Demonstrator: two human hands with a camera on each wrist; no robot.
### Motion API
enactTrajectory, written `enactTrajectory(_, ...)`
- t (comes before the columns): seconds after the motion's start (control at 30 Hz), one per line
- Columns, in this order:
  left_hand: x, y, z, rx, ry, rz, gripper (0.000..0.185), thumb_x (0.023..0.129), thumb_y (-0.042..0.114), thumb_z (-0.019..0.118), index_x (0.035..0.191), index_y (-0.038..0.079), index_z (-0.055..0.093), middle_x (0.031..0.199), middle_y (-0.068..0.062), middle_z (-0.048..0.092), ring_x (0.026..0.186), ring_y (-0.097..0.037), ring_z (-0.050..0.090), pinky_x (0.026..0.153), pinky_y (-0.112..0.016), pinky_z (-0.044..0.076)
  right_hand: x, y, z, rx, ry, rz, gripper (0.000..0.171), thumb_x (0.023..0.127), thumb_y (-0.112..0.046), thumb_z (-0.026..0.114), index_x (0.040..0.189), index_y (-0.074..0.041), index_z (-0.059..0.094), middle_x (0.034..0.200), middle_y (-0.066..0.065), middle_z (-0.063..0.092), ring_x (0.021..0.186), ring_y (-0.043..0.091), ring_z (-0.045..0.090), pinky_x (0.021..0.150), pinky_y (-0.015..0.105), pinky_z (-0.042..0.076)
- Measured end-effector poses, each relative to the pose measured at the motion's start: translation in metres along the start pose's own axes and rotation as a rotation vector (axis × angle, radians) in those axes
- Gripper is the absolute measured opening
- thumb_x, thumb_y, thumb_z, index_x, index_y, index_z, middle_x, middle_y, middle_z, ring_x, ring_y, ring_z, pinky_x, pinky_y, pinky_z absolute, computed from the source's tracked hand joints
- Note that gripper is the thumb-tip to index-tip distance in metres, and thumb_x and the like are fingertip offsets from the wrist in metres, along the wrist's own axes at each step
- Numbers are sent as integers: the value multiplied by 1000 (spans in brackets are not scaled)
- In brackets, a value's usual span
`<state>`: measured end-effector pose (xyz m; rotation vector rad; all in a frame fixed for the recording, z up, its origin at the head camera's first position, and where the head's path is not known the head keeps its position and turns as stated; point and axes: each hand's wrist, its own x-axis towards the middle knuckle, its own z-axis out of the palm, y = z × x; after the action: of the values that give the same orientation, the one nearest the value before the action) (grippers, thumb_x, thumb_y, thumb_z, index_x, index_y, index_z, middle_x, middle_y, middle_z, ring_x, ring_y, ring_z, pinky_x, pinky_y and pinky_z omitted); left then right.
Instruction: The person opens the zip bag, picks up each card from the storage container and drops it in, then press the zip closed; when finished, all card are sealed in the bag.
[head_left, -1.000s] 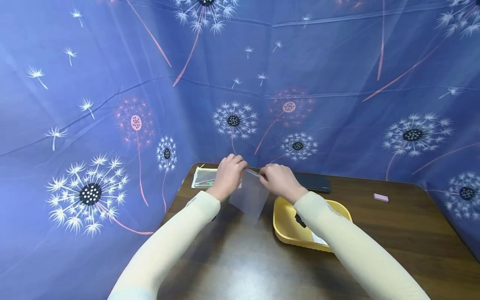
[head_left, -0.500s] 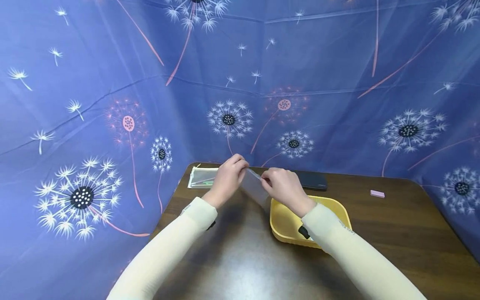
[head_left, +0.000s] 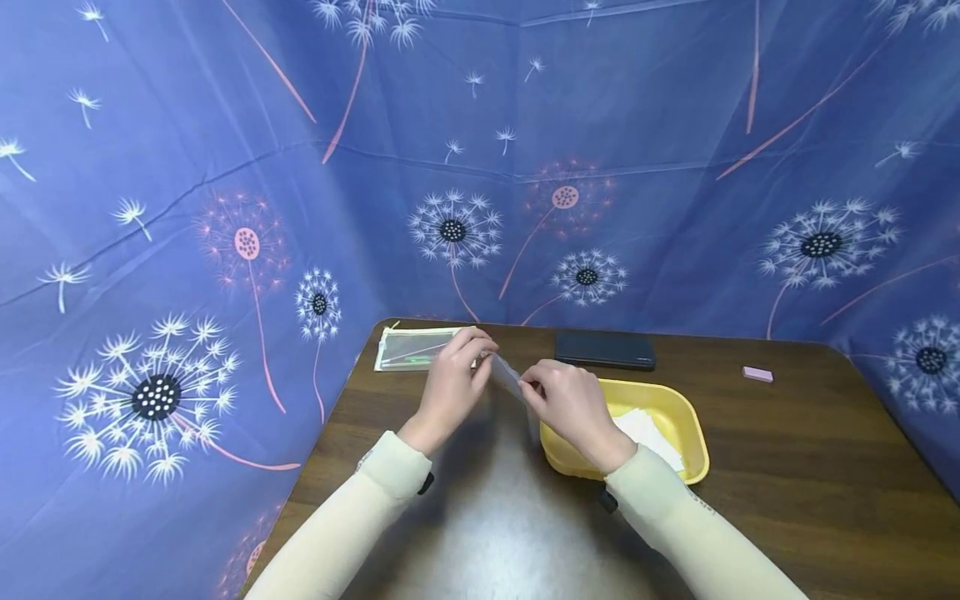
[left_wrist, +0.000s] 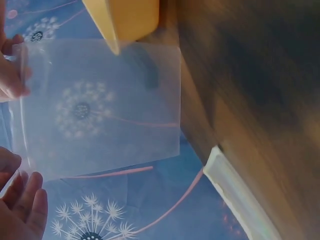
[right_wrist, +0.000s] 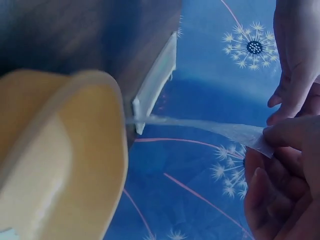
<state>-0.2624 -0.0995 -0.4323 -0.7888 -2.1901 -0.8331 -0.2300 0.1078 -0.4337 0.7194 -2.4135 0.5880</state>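
Pinching a clear plastic bag (head_left: 516,385) between left hand (head_left: 452,385) and right hand (head_left: 567,402), above the tabletop (head_left: 787,467), just beside a yellow tray (head_left: 693,433); black phone (head_left: 604,350) behind.

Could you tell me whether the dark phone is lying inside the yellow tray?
No, the dark phone lies flat on the table behind the yellow tray, apart from it; the tray holds white paper.
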Motion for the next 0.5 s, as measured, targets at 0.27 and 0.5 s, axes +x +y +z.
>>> enactTrajectory(0.27, -19, 11, 5, -168, 66, -178, 35, 90, -1, 72, 124, 3, 62, 128, -10, 58, 100, -22, 69, 80, -37, 57, -9, -2, 8, 20, 95, -10, 6, 86, -9, 79, 84, -14, 78, 77, -7, 68, 58, 6, 58, 50, 28, 46)
enactTrajectory(0.5, -29, 21, 10, -305, 109, -441, 23, 94, 11, 71, 109, 2, 57, 114, -9, 55, 98, -30, 68, 79, -41, 57, -14, -4, 11, 25, 147, -13, 7, 82, -7, 81, 82, -14, 78, 75, -7, 67, 57, 6, 58, 48, 28, 45)
